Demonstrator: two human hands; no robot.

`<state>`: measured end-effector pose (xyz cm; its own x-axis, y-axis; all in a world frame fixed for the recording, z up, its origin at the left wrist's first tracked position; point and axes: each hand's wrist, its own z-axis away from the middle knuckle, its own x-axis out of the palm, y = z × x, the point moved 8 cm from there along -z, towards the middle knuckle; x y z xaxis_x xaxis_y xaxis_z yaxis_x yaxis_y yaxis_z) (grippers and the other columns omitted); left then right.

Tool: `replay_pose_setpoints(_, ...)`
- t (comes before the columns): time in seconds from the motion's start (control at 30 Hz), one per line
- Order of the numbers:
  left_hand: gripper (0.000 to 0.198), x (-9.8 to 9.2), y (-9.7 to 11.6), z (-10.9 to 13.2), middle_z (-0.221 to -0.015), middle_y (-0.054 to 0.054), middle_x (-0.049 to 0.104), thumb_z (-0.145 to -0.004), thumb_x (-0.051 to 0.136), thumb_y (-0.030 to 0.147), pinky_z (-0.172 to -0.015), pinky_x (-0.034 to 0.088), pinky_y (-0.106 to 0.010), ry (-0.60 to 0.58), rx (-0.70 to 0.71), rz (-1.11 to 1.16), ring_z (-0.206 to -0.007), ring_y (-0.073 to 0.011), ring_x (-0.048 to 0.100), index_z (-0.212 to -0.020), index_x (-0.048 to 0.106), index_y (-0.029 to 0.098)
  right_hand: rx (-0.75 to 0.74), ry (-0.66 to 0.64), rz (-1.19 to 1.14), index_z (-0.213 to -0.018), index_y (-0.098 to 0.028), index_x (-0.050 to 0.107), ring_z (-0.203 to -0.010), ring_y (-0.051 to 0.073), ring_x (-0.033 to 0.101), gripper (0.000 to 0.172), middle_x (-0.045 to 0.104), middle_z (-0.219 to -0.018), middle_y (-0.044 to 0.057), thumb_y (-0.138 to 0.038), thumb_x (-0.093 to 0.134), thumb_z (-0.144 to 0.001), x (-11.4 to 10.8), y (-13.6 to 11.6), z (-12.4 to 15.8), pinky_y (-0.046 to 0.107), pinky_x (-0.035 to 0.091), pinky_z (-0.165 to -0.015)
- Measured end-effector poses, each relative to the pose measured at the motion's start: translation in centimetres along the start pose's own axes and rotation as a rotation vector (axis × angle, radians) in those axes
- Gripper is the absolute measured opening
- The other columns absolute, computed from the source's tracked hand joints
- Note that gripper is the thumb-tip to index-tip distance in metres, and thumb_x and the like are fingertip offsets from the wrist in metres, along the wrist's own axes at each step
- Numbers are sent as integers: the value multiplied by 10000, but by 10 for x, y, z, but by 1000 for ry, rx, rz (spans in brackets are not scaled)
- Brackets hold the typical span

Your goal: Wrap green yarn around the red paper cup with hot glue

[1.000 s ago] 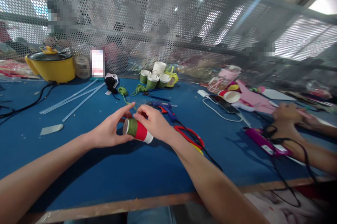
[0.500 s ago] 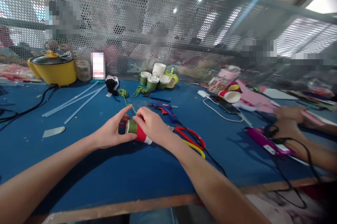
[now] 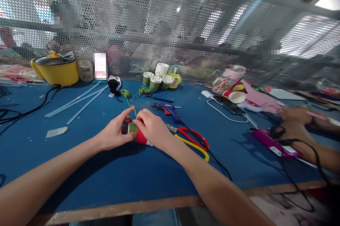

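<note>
A red and white paper cup [image 3: 141,137] lies tilted on its side, one end wound with green yarn [image 3: 132,128]. My left hand [image 3: 113,134] grips the wound end between thumb and fingers. My right hand [image 3: 151,124] is closed over the cup from the right. Its fingertips pinch the yarn strand where it meets the winding; they partly hide the cup. From there the strand runs up to a small green yarn ball [image 3: 125,92]. Another loose green yarn bundle [image 3: 142,91] lies beside that ball.
Right of my hands lie scissors [image 3: 195,140] with red and yellow handles and a blue glue gun [image 3: 167,111]. Several green-wrapped cups [image 3: 155,82] stand behind. Clear glue sticks [image 3: 77,100] and a yellow pot [image 3: 57,72] are at left. Another person's hand [image 3: 294,116] is at right.
The right fingers have shifted slightly along the cup and cover more of it. The view has moved a little; the left hand keeps its hold.
</note>
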<state>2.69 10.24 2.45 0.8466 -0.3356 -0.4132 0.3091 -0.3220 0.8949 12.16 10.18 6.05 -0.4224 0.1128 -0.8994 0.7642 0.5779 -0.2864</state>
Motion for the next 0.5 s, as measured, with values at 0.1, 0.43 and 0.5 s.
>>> replay_pose_setpoints(0.1, 740, 1, 1, 0, -1029, -76, 520, -715, 583, 229, -750, 506, -375, -7, -7, -7, -931, -224, 557, -1373, 246, 197, -5, -2, 17, -798, -184, 490, -714, 165, 533, 121, 541, -828, 49, -225, 455, -906, 0, -2, 0, 287, 371, -656)
replay_pose_setpoints(0.43, 777, 2, 1, 0, -1058, -93, 496, -700, 570, 290, -783, 480, -386, -43, -51, 36, -964, -243, 541, -1383, 224, 160, -8, 15, 35, -791, -181, 500, -677, 149, 524, 128, 549, -821, 39, -234, 473, -904, 0, -1, 0, 269, 357, -624)
replay_pose_setpoints(0.5, 780, 2, 0, -1, -1043, -88, 500, -693, 588, 313, -785, 474, -383, -50, -59, 73, -970, -246, 537, -1374, 237, 168, -5, 12, 34, -789, -180, 500, -693, 153, 530, 127, 550, -823, 41, -230, 476, -903, 0, -1, 0, 269, 362, -634)
